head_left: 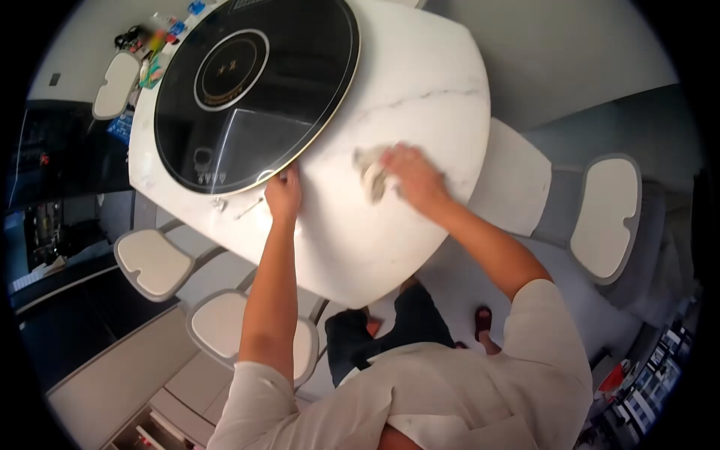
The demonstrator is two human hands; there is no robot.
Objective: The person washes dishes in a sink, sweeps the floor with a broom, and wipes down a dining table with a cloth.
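Observation:
A large black glass turntable [281,139] with a gold rim covers the upper left of the white marble table [420,67]. My left hand [283,196] is at its near edge, closed around the rim, with some fingertips hidden beneath. Out on the marble to the right, my right hand [416,178] presses on a crumpled, pale cloth [371,174]. Both the cloth and the fingers are smeared by motion, but the fingers look closed on the cloth's right side.
A small white object [218,203] and a thin stick-like piece [249,209] lie left of my left hand. Chairs [154,262] surround the table, one at the right [607,217]. Coloured packages [154,71] sit along the far-left edge. A sandalled foot [484,322] shows on the floor.

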